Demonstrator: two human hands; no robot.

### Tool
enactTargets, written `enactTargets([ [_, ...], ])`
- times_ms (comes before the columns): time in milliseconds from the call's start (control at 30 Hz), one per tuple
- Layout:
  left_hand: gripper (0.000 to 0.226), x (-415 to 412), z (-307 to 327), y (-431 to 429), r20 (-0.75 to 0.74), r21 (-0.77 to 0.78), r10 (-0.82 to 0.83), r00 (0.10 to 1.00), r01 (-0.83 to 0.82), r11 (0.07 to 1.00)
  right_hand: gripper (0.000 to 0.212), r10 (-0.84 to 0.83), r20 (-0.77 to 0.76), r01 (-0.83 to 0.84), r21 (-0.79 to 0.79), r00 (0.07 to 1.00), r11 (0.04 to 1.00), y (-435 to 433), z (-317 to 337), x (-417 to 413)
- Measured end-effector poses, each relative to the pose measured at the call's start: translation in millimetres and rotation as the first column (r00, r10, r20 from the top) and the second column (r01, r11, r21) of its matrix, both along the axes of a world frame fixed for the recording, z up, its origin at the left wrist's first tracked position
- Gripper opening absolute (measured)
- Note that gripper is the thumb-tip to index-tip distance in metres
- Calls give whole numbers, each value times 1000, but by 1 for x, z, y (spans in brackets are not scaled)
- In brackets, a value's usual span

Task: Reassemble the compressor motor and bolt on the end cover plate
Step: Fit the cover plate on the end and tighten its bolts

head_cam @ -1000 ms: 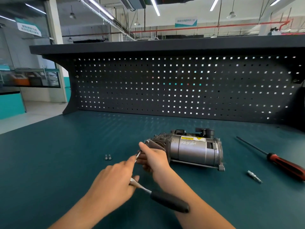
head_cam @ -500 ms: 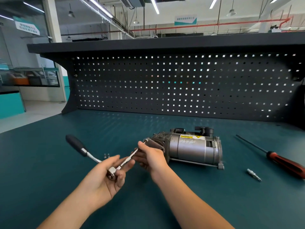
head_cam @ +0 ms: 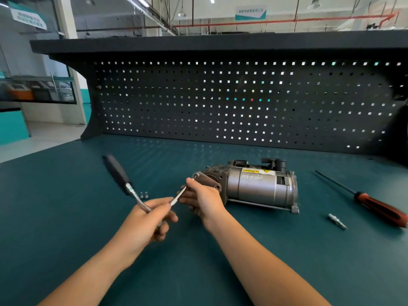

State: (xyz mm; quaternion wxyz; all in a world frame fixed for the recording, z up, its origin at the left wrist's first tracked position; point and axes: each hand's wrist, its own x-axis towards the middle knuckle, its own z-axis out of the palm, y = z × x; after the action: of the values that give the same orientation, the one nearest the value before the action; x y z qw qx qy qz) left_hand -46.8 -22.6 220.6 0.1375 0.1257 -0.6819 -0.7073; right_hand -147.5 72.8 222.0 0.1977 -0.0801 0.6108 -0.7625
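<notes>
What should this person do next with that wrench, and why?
Probably swing the ratchet handle through a short arc to turn the bolt in. The left hand grips the ratchet at its head, and the extension bar runs to a corner of the end cover plate, where the right hand pinches its tip. Two loose bolts lie nearby, so the bolting looks unfinished.

A teal workbench (head_cam: 66, 217) backed by a dark pegboard (head_cam: 220, 102) stands under ceiling strip lights (head_cam: 141, 1)
</notes>
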Motion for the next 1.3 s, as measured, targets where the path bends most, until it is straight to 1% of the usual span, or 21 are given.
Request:
enactTargets([
  [67,28,1,-1,2,-67,-327,-25,997,1,945,23,-27,-3,27,10,1000,1000,-2,3,4],
  [100,32,2,0,4,-89,-403,-44,995,4,915,25,-47,-16,48,29,999,998,-3,4,5],
  [233,36,3,4,6,-117,-489,-56,992,-8,872,32,-118,-116,131,105,986,986,-4,3,8],
  [367,33,3,4,5,-92,-458,-63,994,14,889,34,-137,-159,157,123,978,980,-5,2,8],
  [433,27,2,2,4,-62,-319,-35,997,14,948,36,-112,-146,133,144,983,981,-4,4,7],
  [500,21,-2,3,3,-17,-39,-4,1000,3,999,39,-78,-170,112,196,982,974,-1,8,6],
  [567,16,-5,6,0,25,265,-8,1000,2,964,38,-129,-388,258,302,913,918,5,8,1],
  [600,15,-7,9,-3,42,390,-25,999,6,921,33,-177,-575,431,341,799,835,10,7,-1],
  [633,14,-7,11,-5,55,503,-49,997,14,864,23,-193,-757,614,322,624,721,17,5,-2],
  [667,13,-7,12,-8,61,606,-74,995,21,795,25,-143,-875,736,288,462,613,24,3,-4],
  [700,12,-7,13,-10,57,693,-94,994,28,720,45,-38,-924,784,300,379,543,31,0,-7],
  [733,8,-7,14,-12,44,760,-103,994,34,649,68,104,-921,782,375,375,498,37,-4,-10],
  [800,4,-5,14,-13,18,835,-102,995,41,548,104,323,-840,743,538,436,397,42,-14,-18],
  [867,3,-5,13,-13,6,870,-97,995,43,492,125,392,-801,731,585,452,351,39,-24,-23],
  [933,10,-4,13,-10,-10,904,-92,996,48,426,131,391,-813,749,565,432,347,30,-28,-24],
  [1033,29,-3,14,-4,-40,953,-52,998,54,297,129,372,-834,785,528,407,324,23,-29,-27],
  [1100,28,-3,15,-1,-47,964,-27,999,52,261,126,363,-845,802,507,392,315,26,-30,-30],
  [1133,25,-3,16,0,-47,959,-30,998,54,277,125,362,-850,806,499,383,320,28,-29,-30],
  [1200,8,-2,17,-2,-26,910,-54,998,46,412,124,372,-856,812,483,359,327,30,-28,-30],
  [1233,4,0,19,-3,-4,853,-70,998,40,521,122,379,-855,814,481,353,326,30,-27,-30],
  [1300,14,2,21,-9,46,628,-60,997,18,778,117,396,-849,818,484,351,311,30,-27,-31],
])
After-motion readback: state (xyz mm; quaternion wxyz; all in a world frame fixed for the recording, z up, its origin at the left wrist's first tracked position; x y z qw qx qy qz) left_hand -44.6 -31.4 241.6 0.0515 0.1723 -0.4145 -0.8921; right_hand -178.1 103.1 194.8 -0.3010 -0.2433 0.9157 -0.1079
